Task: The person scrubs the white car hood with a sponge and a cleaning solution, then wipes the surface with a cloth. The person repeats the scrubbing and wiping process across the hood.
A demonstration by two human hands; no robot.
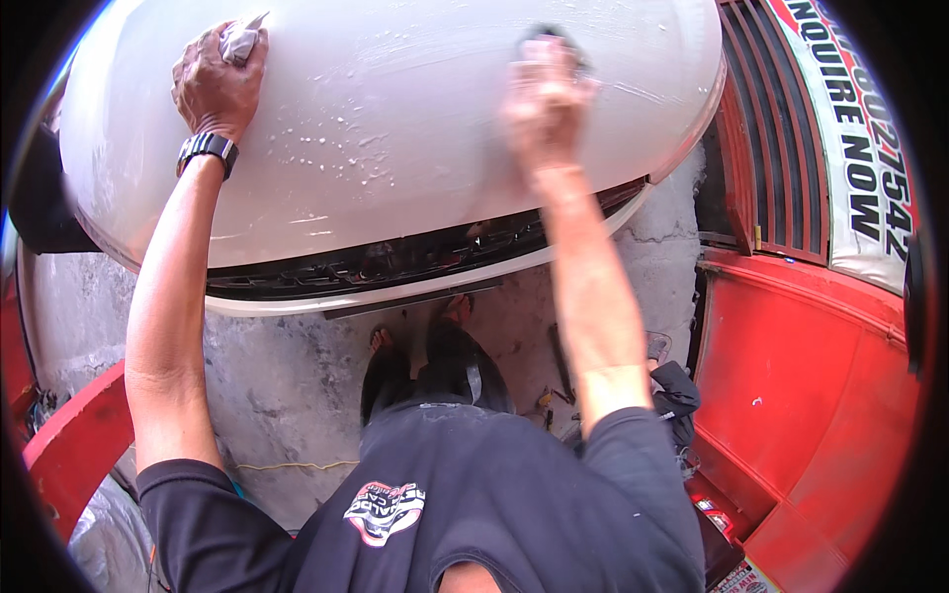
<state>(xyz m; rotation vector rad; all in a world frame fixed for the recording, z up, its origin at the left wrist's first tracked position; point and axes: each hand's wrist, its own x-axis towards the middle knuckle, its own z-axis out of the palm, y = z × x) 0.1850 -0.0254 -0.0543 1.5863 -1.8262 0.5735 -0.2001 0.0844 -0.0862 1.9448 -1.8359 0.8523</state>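
A wet white car hood (395,128) spreads across the upper part of the view, with water drops and streaks on it. My left hand (219,84), with a dark-banded watch on its wrist, rests on the left part of the hood. Its fingers are closed round a crumpled pale cloth (240,40). My right hand (546,109) is on the right part of the hood, smeared by motion. Under and beyond its fingertips shows a dark pad (554,40), pressed to the wet surface; its exact kind is too blurred to tell.
Below the hood's front edge runs a black grille opening (386,262). My feet stand on stained grey concrete (277,376). At right are a red metal wall (801,376), a barred gate (776,119) and a printed banner (855,128). A curved red bar (84,440) stands at lower left.
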